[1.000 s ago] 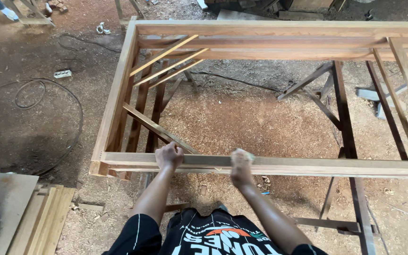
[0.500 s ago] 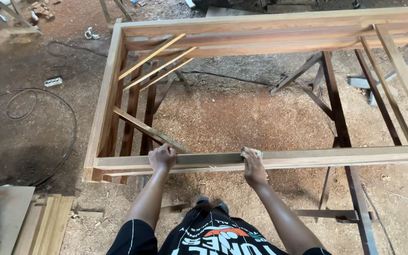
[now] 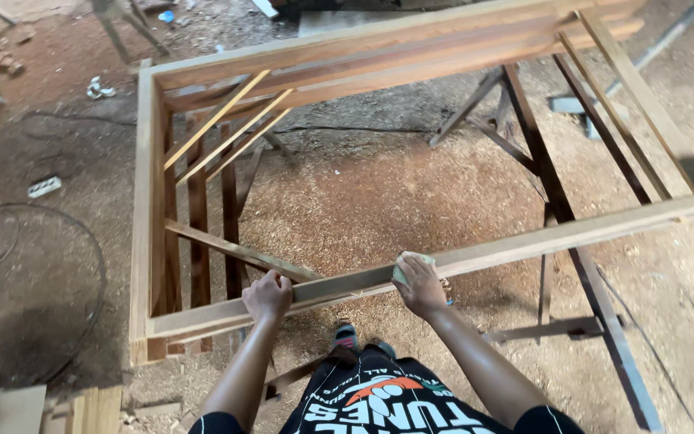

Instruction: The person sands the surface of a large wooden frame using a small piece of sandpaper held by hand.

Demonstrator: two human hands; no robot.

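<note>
At the far left, toward nine o'clock, a dark cable (image 3: 38, 265) loops over the packed dirt floor (image 3: 50, 145) beside a small white power strip (image 3: 44, 186), and planks (image 3: 94, 408) lie at about seven o'clock. Next comes the large wooden frame (image 3: 144, 201), lying flat and raised on dark trestles (image 3: 580, 265) so that its near rail sits at working height in front of the person. Three thin slats (image 3: 230, 133) lean across its corner at eleven o'clock, and another strip (image 3: 234, 251) slants down inside it. The left hand (image 3: 267, 296) is curled over the near rail (image 3: 524, 241), fingers wrapped on its far edge, which looks like a bracing grip to keep the frame steady. To its right, near six o'clock, the right hand (image 3: 421, 283) lies palm down on the same rail, fingers closed over a small pale folded pad (image 3: 411, 265), probably sandpaper, pressed flat to the wood; that flat pressure suits rubbing along the length of the rail. Below the hands the person's black printed garment (image 3: 379, 402) and a shoe (image 3: 345, 334) show. Under the frame the ground is thick with reddish-brown sawdust (image 3: 379, 193), heaped toward the middle. To the right, at two o'clock, more thin slats (image 3: 628, 88) cross the frame, and grey scraps (image 3: 572, 104) rest on the floor beyond.
</note>
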